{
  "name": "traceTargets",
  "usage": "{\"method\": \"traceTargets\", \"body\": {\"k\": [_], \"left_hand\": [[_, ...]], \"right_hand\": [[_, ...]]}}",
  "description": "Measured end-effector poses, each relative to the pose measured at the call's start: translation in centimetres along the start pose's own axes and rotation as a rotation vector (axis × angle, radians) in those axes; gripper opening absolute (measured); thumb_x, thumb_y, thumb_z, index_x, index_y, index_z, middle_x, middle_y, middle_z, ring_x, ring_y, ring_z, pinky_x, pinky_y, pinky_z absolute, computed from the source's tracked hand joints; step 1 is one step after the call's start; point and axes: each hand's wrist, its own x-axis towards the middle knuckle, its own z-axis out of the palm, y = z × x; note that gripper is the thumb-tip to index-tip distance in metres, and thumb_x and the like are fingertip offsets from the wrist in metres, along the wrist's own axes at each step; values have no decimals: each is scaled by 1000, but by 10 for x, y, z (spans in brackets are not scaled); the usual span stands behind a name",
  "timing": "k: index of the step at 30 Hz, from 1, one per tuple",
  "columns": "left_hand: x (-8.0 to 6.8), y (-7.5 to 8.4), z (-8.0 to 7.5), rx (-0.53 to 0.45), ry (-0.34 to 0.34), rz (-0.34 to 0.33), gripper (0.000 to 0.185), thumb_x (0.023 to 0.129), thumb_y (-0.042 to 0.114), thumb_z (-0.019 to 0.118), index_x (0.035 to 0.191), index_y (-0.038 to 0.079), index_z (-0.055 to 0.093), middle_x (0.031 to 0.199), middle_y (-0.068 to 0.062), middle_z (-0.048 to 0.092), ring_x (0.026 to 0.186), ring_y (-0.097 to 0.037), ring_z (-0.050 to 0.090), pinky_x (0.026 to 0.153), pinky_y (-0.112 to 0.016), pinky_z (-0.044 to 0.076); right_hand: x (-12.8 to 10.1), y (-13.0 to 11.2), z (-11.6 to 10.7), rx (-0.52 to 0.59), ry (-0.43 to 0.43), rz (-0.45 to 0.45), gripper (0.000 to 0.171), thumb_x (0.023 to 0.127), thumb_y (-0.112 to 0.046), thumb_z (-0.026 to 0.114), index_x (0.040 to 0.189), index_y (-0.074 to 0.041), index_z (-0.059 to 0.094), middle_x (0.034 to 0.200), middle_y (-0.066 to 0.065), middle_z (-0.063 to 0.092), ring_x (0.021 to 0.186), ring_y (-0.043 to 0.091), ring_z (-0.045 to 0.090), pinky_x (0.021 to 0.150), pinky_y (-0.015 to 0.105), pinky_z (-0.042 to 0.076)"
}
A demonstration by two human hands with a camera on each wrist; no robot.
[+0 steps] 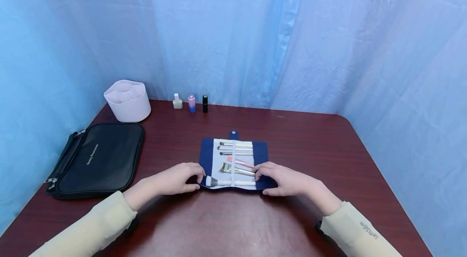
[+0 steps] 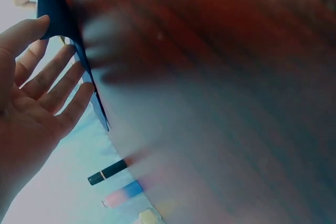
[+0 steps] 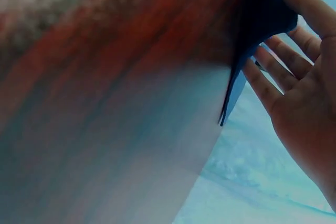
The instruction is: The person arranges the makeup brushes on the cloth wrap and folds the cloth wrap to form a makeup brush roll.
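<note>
An unfolded navy makeup brush roll (image 1: pixel 260 152) lies on the table in the head view. Its pale lining carries several brushes, among them a pink-handled one (image 1: pixel 243 163) and a white-tipped one (image 1: pixel 209 181), under a light elastic strap (image 1: pixel 233 155). At the near left corner, my left hand (image 1: pixel 182 178) pinches the navy edge between thumb and fingers. My right hand (image 1: pixel 288 178) does the same at the near right corner, its fingertips over the handle ends. Both wrist views show the thumb on the raised near edge (image 2: pixel 55 3), other fingers on its far side.
A black zipped case (image 1: pixel 106 157) lies at the left. Behind it stands a white compartment holder (image 1: pixel 129 103). Along the back edge are a nail polish bottle (image 1: pixel 177 103), a pink-and-blue tube (image 1: pixel 191 104) and a black lipstick-like tube (image 1: pixel 205 104). Blue curtains (image 1: pixel 226 34) surround the table.
</note>
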Motion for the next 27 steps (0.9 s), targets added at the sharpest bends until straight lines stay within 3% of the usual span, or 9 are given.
{"method": "traceTargets", "body": {"k": [6, 11, 20, 27], "left_hand": [[5, -6, -5, -134, 7, -60, 8, 89, 14, 63, 87, 18, 56, 101, 5, 63, 90, -10, 56, 81, -30, 48], [11, -11, -9, -222, 35, -144, 6, 92, 16, 60, 90, 19, 55, 95, 8, 63, 82, -7, 55, 76, -28, 47], [28, -25, -14, -247, 133, -227, 8, 91, 12, 61, 88, 13, 54, 78, 4, 55, 72, -9, 52, 67, -25, 44], [37, -34, -14, -239, 100, -294, 8, 90, 12, 62, 86, 11, 55, 73, 2, 57, 65, -9, 52, 62, -25, 44]], "right_hand": [[3, 9, -1, 60, 62, -55, 10, 91, -18, 60, 94, -24, 53, 131, -2, 53, 113, 10, 49, 86, 30, 45], [8, 10, -5, 75, 135, -27, 5, 91, -15, 58, 94, -18, 55, 121, 3, 57, 100, 14, 53, 78, 30, 47], [24, 22, -10, 20, 214, 72, 7, 90, -15, 61, 95, -16, 56, 90, -7, 54, 83, 11, 51, 75, 28, 47], [36, 32, -13, 26, 191, 79, 6, 90, -13, 62, 91, -16, 57, 87, -6, 53, 78, 10, 49, 70, 26, 44]]}}
